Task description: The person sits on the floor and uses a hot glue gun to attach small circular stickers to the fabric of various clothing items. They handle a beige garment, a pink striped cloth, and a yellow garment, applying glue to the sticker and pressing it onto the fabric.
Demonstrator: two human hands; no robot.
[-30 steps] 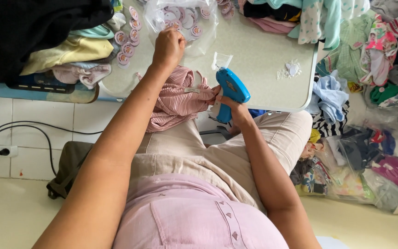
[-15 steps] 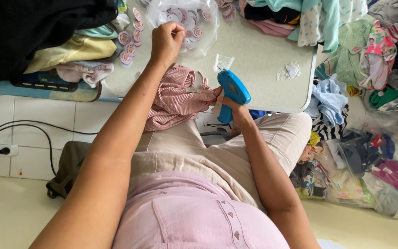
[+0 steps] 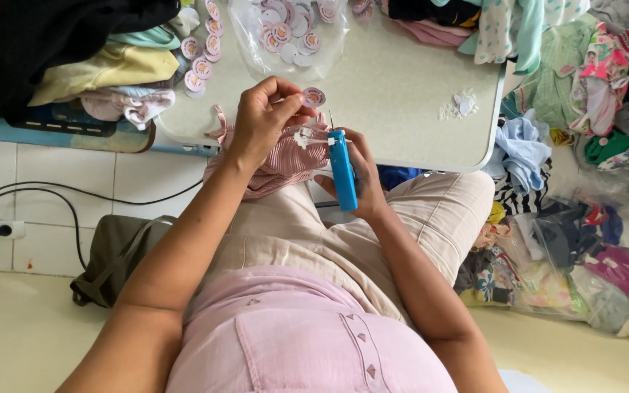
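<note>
While the person sits with a pink top (image 3: 293, 342) and beige trousers (image 3: 373, 240) nearest the camera, both bare arms reach forward to the near edge of the desk (image 3: 402, 87). The right hand (image 3: 358, 178) is closed around a blue tagging gun (image 3: 342, 169), held upright with its thin needle pointing toward the desk. The left hand (image 3: 263, 116) pinches a round pink tag (image 3: 314, 96) between fingertips, and its lower fingers press on a striped pink garment (image 3: 285, 156) — this garment hangs over the desk's near edge onto the lap, just left of the gun and touching it near the needle.

Farther on, a clear bag (image 3: 289, 33) of more round tags lies on the desk toward its far edge, with a row of loose tags (image 3: 202, 54) at the far left. A small white scrap (image 3: 461, 107) lies near the desk's right edge. Folded clothes (image 3: 103, 69) — black, yellow, pale pink — are stacked at the left edge, and more clothes (image 3: 496, 25) sit at the far right corner.

On the floor, a black cable (image 3: 38, 196) runs to a wall socket on the left, an olive bag (image 3: 114, 255) lies beside the left leg, and bagged clothes (image 3: 584, 247) pile up on the right.
</note>
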